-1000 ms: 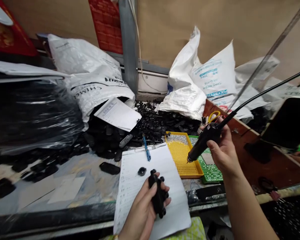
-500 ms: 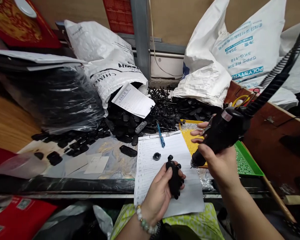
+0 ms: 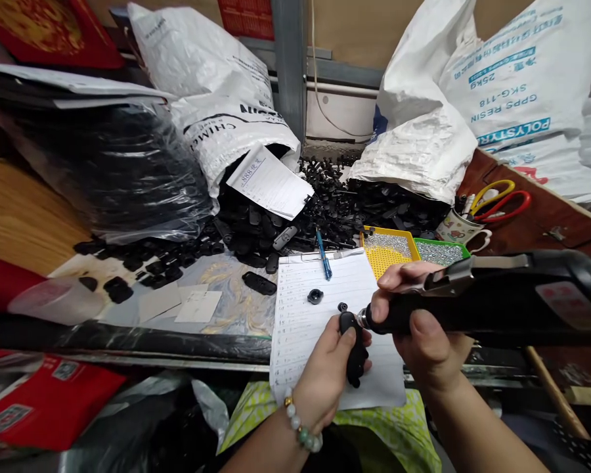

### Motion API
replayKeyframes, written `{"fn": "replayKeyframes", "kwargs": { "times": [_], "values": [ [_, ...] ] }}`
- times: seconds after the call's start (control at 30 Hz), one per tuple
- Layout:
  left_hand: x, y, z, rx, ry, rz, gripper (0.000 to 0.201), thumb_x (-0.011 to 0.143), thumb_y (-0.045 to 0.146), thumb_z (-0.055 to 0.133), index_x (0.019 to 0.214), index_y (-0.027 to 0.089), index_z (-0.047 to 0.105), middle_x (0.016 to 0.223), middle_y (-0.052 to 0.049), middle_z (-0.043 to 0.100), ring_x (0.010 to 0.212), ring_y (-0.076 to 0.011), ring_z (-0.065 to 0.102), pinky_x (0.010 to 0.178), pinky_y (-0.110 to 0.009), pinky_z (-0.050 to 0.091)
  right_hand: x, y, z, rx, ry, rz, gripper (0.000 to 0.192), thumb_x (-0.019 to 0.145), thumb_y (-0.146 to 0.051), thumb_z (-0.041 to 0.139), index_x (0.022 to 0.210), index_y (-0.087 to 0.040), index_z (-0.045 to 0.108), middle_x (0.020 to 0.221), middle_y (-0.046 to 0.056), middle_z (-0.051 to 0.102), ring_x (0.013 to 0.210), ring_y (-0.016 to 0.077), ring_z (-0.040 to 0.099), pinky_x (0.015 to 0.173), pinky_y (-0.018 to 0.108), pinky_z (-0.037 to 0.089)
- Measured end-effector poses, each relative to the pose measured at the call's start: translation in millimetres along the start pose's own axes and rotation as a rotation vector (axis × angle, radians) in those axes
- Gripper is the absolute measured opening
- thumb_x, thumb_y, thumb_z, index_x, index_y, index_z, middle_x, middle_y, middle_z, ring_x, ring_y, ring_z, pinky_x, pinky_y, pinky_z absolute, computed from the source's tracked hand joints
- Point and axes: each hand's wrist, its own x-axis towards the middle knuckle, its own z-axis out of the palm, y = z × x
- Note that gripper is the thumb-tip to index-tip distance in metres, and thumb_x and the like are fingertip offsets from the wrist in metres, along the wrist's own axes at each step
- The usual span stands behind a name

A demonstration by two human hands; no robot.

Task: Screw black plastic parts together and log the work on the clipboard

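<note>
My left hand [image 3: 328,374] grips a small black plastic part [image 3: 355,351] upright over a lined paper sheet [image 3: 320,309]. My right hand [image 3: 421,328] holds a black electric screwdriver [image 3: 492,299] almost level, and its metal tip touches the top of the part. A small round black piece [image 3: 315,296] and a tinier black bit [image 3: 343,307] lie on the paper just beyond my hands. A blue pen [image 3: 324,255] rests at the sheet's top edge.
A yellow tray [image 3: 374,236] and a green tray [image 3: 460,248] of small screws sit behind the screwdriver. Heaps of black plastic parts [image 3: 256,230] spill from white sacks [image 3: 226,112]. A mug [image 3: 456,230] holds scissors [image 3: 497,197]. A dark plastic bag [image 3: 113,177] lies at left.
The screwdriver has swung down from a steep angle to nearly level, and its tip has come onto the part in my left hand. The view has dipped toward the table edge.
</note>
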Motion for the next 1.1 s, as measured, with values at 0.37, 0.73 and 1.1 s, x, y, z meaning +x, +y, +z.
{"fn": "replayKeyframes", "kwargs": {
  "times": [0.37, 0.73, 1.1],
  "values": [
    [-1, 0, 1.8, 0.031, 0.074, 0.126, 0.021, 0.074, 0.034, 0.067, 0.085, 0.018, 0.058, 0.073, -0.005, 0.059, 0.067, -0.0163, 0.051, 0.069, -0.028, 0.042, -3, 6, 2, -0.081, -0.093, 0.032, 0.028, 0.082, -0.028, 0.058, 0.11, -0.029, 0.05, 0.092, 0.001, 0.054, 0.065, 0.0105, 0.055, 0.051, 0.024, 0.05],
    [6, -5, -0.4, 0.079, 0.069, 0.08, 0.02, 0.08, 0.034, 0.059, 0.091, 0.018, 0.054, 0.076, -0.005, 0.06, 0.072, -0.0179, 0.055, 0.062, -0.026, 0.043, -6, 7, 0, -0.084, -0.025, 0.023, 0.034, 0.081, -0.028, 0.057, 0.115, -0.031, 0.049, 0.098, 0.002, 0.052, 0.066, 0.0106, 0.056, 0.053, 0.025, 0.049],
    [5, 0, 2.3, -0.255, -0.141, 0.027, 0.022, 0.088, 0.028, 0.053, 0.108, 0.019, 0.053, 0.114, -0.009, 0.06, 0.106, -0.0211, 0.056, 0.087, -0.032, 0.045, -5, -1, -2, -0.137, 0.059, -0.109, 0.035, 0.082, -0.032, 0.055, 0.116, -0.03, 0.048, 0.096, 0.003, 0.052, 0.065, 0.0109, 0.055, 0.055, 0.027, 0.051]
  ]
}}
